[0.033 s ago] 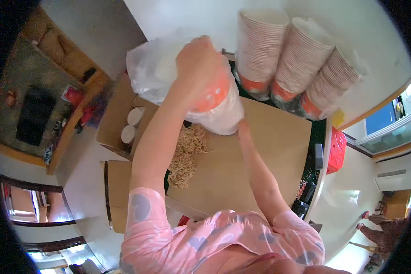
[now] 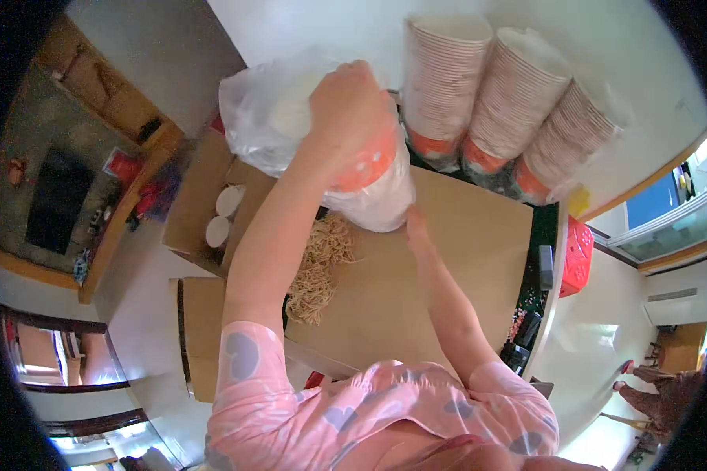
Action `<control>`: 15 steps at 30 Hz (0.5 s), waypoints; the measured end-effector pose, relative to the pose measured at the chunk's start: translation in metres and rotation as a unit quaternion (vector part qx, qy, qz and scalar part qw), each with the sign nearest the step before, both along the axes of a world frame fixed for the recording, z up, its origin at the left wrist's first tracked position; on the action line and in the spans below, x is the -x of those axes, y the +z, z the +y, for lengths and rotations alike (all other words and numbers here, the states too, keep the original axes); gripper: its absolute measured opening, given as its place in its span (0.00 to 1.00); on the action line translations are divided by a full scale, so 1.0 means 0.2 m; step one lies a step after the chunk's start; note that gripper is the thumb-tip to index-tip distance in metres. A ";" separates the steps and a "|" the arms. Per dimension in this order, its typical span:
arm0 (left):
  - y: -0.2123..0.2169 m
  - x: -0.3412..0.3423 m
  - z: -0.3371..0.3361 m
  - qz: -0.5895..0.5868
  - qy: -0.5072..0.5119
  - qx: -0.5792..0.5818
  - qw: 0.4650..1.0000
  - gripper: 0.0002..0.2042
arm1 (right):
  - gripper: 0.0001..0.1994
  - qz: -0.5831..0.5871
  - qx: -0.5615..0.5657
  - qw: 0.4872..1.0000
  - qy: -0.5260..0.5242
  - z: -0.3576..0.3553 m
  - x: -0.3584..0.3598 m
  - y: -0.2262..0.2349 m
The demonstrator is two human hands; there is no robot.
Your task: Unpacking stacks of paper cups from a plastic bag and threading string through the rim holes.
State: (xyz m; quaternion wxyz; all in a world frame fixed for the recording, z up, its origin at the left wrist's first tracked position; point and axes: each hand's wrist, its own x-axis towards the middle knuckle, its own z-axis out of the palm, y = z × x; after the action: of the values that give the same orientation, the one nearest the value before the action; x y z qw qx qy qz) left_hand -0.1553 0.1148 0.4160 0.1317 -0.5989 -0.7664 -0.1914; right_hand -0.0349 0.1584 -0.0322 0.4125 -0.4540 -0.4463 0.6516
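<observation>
My left hand [image 2: 349, 118] is raised and grips the top of a stack of orange and white paper bowls [image 2: 365, 169]. The stack is wrapped in a clear plastic bag [image 2: 267, 118] and held tilted above the table. My right hand [image 2: 416, 228] reaches up to the bag's lower end and touches it; its fingertips are hidden by the plastic. A pile of dry tan noodles [image 2: 318, 271] lies on a brown cardboard sheet [image 2: 463, 267] below the bag.
Three wrapped stacks of paper bowls [image 2: 518, 110] lean against the wall at the back of the table. An open cardboard box [image 2: 200, 212] holding white round lids stands at the left. A red basket [image 2: 577, 255] sits off the table's right edge.
</observation>
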 end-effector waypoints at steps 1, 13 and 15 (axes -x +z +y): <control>-0.02 -0.08 0.08 0.008 -0.043 -0.016 0.999 0.12 | 0.20 -0.014 0.052 0.999 -0.004 0.10 -0.05 -0.15; 0.38 -0.19 -0.03 -0.189 -0.166 -0.125 0.960 0.15 | 0.47 -0.196 -0.421 0.884 -0.046 -0.05 -0.33 0.96; 0.52 -0.32 -0.20 -0.514 -0.258 -0.166 0.801 0.15 | 0.49 -0.169 -0.551 0.812 -0.086 -0.07 -0.38 1.41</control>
State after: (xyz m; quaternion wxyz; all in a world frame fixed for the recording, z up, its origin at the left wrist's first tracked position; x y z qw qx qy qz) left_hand -0.0913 0.0740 0.5199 -0.2382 -0.5573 -0.4953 -0.6224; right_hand 0.0411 0.1442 0.2506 0.5661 -0.2902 -0.7524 0.1709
